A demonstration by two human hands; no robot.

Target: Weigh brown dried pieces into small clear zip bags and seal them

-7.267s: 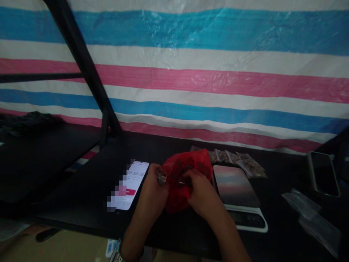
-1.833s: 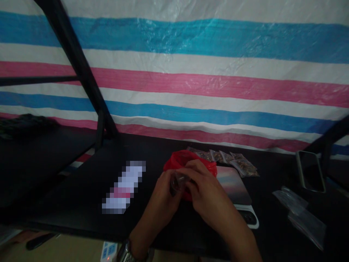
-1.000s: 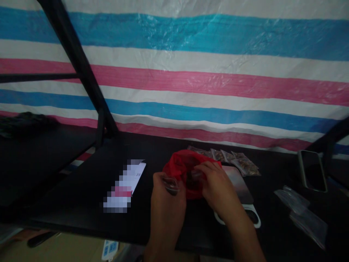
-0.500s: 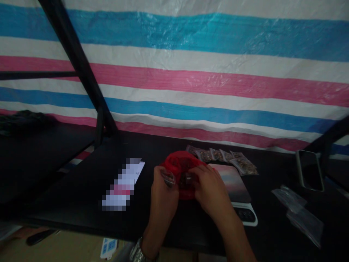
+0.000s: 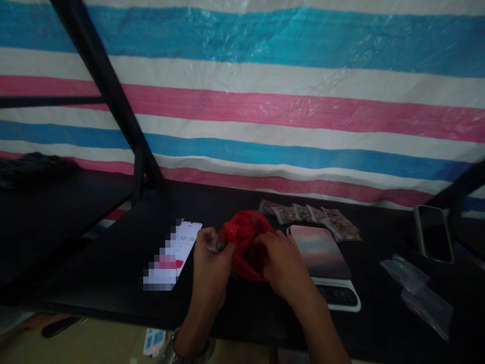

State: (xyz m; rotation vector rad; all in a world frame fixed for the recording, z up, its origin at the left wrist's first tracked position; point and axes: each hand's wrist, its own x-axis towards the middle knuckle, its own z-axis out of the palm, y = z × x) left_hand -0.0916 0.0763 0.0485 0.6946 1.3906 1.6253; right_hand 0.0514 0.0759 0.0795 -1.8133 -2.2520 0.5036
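Observation:
A crumpled red plastic bag stands on the black table between my two hands, its mouth turned up and dark inside. My left hand is closed around a small clear plastic bag at the red bag's left edge. My right hand reaches over the opening from the right, fingers curled down into it. Its fingertips are hidden, so what they grip does not show. Just right of that hand lies a kitchen scale with a shiny top and a dark button panel.
Behind the scale lie several small filled zip bags. To the right are flat clear bags and a phone. A lit phone lies at left. Black frame bars rise before a striped sheet.
My left hand has moved left, away from my right hand, with the clear bag in its grip. The red bag has shifted slightly left, and more of the scale shows.

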